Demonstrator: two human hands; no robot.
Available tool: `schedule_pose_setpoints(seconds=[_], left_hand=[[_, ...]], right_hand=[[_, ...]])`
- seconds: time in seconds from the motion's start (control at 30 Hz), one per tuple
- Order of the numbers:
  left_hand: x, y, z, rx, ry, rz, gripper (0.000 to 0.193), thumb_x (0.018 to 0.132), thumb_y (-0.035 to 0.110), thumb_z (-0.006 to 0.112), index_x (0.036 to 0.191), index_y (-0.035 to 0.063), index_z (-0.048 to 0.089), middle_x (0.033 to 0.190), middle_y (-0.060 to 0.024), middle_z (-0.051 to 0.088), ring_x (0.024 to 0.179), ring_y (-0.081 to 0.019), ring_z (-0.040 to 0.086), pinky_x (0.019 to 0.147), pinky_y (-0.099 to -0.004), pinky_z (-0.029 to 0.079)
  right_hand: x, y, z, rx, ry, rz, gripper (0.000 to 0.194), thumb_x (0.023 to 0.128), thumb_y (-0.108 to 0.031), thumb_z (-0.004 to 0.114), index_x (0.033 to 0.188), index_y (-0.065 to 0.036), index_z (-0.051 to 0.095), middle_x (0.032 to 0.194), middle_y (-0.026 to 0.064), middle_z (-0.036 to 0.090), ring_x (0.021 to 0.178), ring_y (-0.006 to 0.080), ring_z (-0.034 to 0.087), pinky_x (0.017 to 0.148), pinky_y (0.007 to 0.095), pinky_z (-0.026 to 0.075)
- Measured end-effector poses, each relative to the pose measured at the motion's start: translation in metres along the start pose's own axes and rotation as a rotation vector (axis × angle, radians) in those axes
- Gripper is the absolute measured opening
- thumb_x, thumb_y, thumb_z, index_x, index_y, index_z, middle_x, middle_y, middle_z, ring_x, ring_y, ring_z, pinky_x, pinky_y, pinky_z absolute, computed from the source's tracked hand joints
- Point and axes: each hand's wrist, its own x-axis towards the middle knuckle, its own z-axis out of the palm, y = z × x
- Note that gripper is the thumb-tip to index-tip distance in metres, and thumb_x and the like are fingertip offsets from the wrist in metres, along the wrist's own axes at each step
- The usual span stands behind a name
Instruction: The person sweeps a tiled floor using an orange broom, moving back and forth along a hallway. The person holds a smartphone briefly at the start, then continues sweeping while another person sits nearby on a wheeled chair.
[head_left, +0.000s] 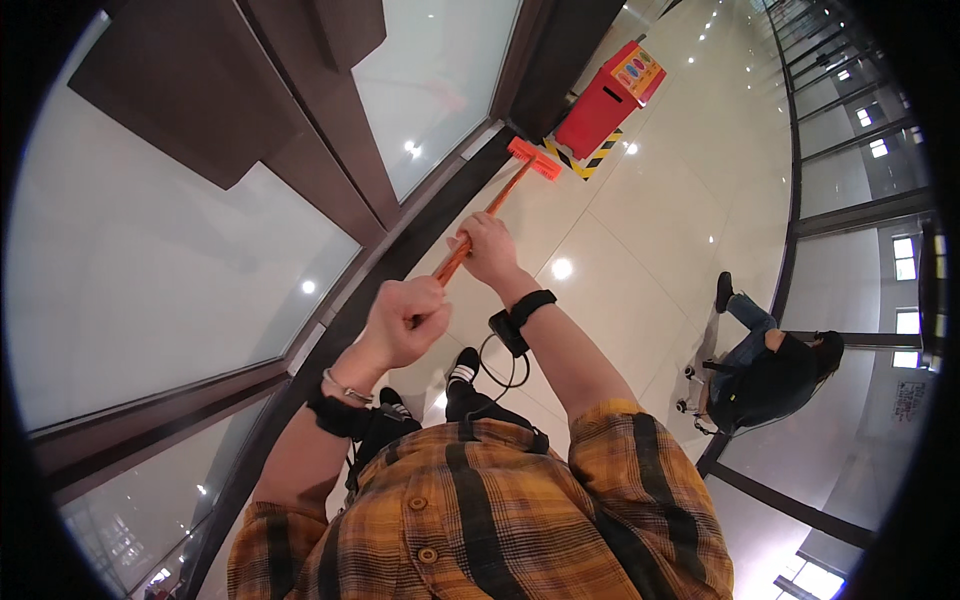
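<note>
A long orange-brown handle (506, 193) runs away from me to a bright orange broom head (534, 159) at floor level. My left hand (409, 319) is closed around the handle's near end. Farther along the same handle, my right hand (487, 247) grips it with the fingers wrapped over. The broom head lies on the pale tiled floor beside the dark floor strip, close to the foot of a red box. Its bristles are too small to make out clearly.
Glass doors with dark frames (330, 161) line the left side. The red box (604, 105) stands inside yellow-and-black floor tape (589, 166). At right, a person (765, 382) sits on a wheeled seat near a glass wall. Glossy tiles (622, 300) reflect the lights.
</note>
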Motion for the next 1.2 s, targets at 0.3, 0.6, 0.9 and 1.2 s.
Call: schedule_pose_setpoints(seconds=[0.3,0.6,0.9,1.2], left_hand=[[-0.016,0.124,-0.051,-0.031,0.082,0.158,0.031,0.064,-0.014,0.051,0.054,0.0015,0.026,0.051,-0.0064,0.028,0.042,-0.0266,0.031,0.044,-0.0354,0.023],[0.030,-0.019,0.027,-0.003,0.139,0.101,0.029,0.071,-0.009,0.057,0.056,-0.0004,0.034,0.054,-0.0101,0.032,0.047,-0.0245,0.036,0.047,-0.0351,0.028],[-0.014,0.156,-0.066,0.117,0.348,-0.074,0.032,0.067,-0.006,0.054,0.048,0.0011,0.030,0.048,-0.0063,0.040,0.042,-0.0202,0.042,0.044,-0.0302,0.036],[-0.061,0.120,-0.073,-0.084,0.249,0.110,0.035,0.075,-0.005,0.054,0.049,0.0028,0.033,0.043,-0.0049,0.037,0.037,-0.0202,0.041,0.042,-0.0306,0.037]], right_hand=[[-0.002,-0.073,-0.017,0.293,-0.147,-0.242,0.011,0.063,-0.007,0.067,0.063,-0.011,0.057,0.065,0.0054,0.060,0.070,0.0294,0.060,0.059,0.0399,0.046],[0.039,0.057,0.015,0.002,-0.044,-0.063,0.021,0.072,-0.010,0.068,0.058,-0.006,0.052,0.066,0.0094,0.056,0.074,0.0321,0.056,0.067,0.0413,0.047],[0.013,-0.108,-0.009,0.243,-0.300,-0.195,0.018,0.060,-0.016,0.065,0.078,-0.014,0.067,0.081,0.0104,0.066,0.083,0.0320,0.063,0.073,0.0442,0.050],[0.009,-0.087,0.016,0.245,-0.427,-0.257,0.016,0.062,-0.018,0.066,0.077,-0.012,0.068,0.074,0.0103,0.066,0.077,0.0322,0.064,0.067,0.0437,0.049]])
